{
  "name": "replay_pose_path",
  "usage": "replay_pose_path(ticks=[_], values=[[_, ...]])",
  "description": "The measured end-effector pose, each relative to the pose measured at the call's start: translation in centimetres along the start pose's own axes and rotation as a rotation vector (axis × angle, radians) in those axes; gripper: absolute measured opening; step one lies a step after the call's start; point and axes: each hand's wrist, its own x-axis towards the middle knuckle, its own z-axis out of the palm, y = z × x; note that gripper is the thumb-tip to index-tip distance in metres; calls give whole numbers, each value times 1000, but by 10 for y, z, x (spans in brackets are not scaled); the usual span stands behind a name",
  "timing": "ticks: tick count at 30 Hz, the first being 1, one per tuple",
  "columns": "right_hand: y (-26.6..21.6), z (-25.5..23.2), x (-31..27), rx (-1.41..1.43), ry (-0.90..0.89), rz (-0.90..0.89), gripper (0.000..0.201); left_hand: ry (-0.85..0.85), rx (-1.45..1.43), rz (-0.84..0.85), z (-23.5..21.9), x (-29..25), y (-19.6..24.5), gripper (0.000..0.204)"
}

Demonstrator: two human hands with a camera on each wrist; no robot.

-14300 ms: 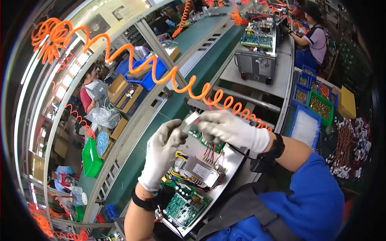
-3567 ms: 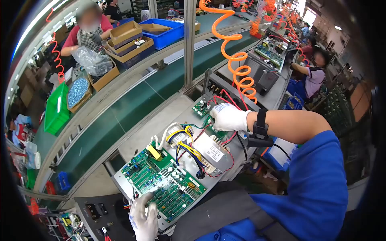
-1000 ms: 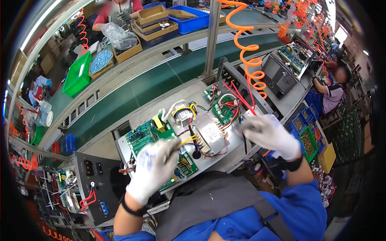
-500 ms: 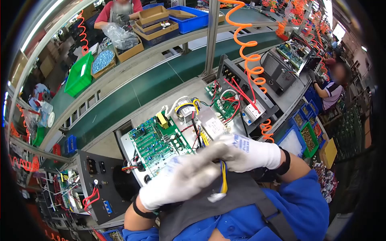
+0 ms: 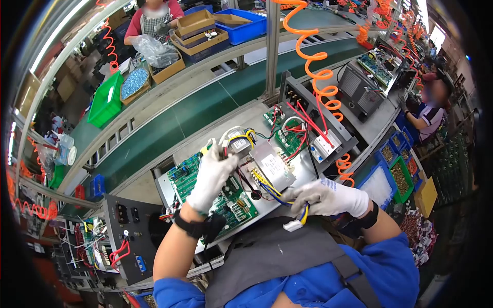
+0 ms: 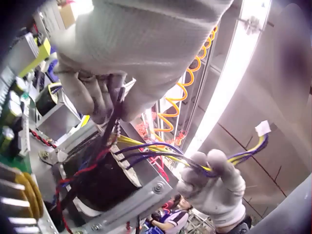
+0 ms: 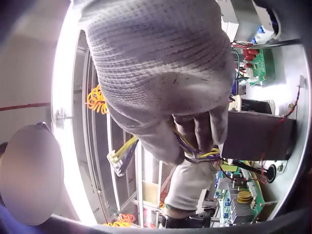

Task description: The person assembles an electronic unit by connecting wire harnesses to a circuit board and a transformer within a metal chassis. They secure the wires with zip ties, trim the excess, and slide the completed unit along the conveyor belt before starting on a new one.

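Observation:
On a metal chassis plate (image 5: 308,174) lie a green circuit board (image 5: 228,203) and a grey transformer (image 5: 272,169). My gloved right hand (image 5: 308,197) grips a bundle of yellow and blue wires (image 5: 267,184) coming from the transformer. The bundle's white connector (image 5: 294,225) hangs below the fist. The wires (image 7: 200,152) and connector (image 7: 116,157) also show in the right wrist view. My gloved left hand (image 5: 218,159) reaches to the smaller coil (image 5: 237,145) and pinches dark and red wires (image 6: 113,117) beside the transformer.
An orange coiled hose (image 5: 316,66) hangs over the bench. A green conveyor belt (image 5: 154,136) runs behind the chassis. A black front panel (image 5: 126,226) lies at the left, blue parts bins (image 5: 393,172) at the right. Other workers sit across the belt and further along.
Half a second ago both hands were together on the wire bundle near my chest. The left hand has since moved up to the wires by the coil; the right keeps the bundle.

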Motion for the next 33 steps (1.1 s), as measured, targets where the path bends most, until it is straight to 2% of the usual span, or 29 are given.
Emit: replay_pose_path(ticks=[2, 3, 4, 6, 8, 10, 12, 13, 14, 15, 16, 18, 19, 20, 21, 22, 23, 24, 25, 26, 28, 30, 31, 32, 33], values=[[17, -1, -16, 101, -102, 194, 20, -180, -49, -54, -8, -36, 17, 19], [11, -5, -21, 68, -181, 249, 29, -329, 123, 5, -13, -60, 25, 21], [7, -11, -24, 39, -259, 182, 36, -481, 299, 60, -17, -82, 25, 22], [-17, -43, -18, 36, -375, 248, 35, -750, 333, -59, -14, -108, 10, 25], [-60, -73, -11, 77, -117, 440, 30, -742, 483, 96, -4, -122, -10, 27], [-75, -107, 17, -71, -170, -55, 27, -742, 438, 81, -3, -129, -23, 27], [-92, -113, 37, -36, -213, 78, 22, -683, 312, 8, -3, -133, -26, 25], [-105, -110, 50, -199, -249, 150, 22, -716, 307, -17, -4, -134, -18, 26], [-97, -110, 61, -174, -181, 164, 27, -809, 220, -84, -8, -134, -34, 26], [-80, -119, 74, -115, -138, 46, 33, -819, 137, -102, -10, -139, -45, 28], [-57, -129, 86, -356, 79, -96, 41, -829, 50, -127, -10, -142, -49, 29], [12, -175, 112, -191, 574, -447, 31, -838, 66, -109, -16, -143, -46, 31], [1, -174, 115, -200, 567, -448, 31, -839, 74, -84, -20, -141, -42, 33], [-18, -167, 121, -654, 592, -459, 26, -842, 196, -43, -29, -136, -21, 33], [-27, -158, 129, -1102, 606, -453, 23, -781, 64, -142, -42, -129, 0, 33], [-18, -142, 140, -416, 303, -531, 20, -721, -68, -250, -53, -120, 15, 33], [-52, -110, 137, -326, 263, -16, 21, -537, -117, -169, -63, -108, 23, 34], [-21, -108, 150, -569, 192, 6, 26, -349, -159, -83, -66, -93, 31, 35], [-15, -103, 156, -728, 144, 150, 26, -244, -111, -43, -62, -73, 39, 35], [-24, -98, 156, -740, 126, 282, 26, -137, -62, 8, -59, -48, 46, 35], [6, -101, 168, -897, -4, 256, 28, -204, 169, 88, -43, -4, 48, 31], [13, -101, 172, -1049, -176, 275, 31, -296, 389, 5, -25, 31, 37, 40], [11, -99, 170, -1115, -204, 291, 32, -338, 523, -2, -17, 45, 32, 46], [3, -99, 171, -1168, -297, 406, 31, -274, 617, 249, -13, 64, -1, 50], [10, -104, 169, -1193, -281, 331, 31, -276, 641, 307, -8, 70, -4, 47]])
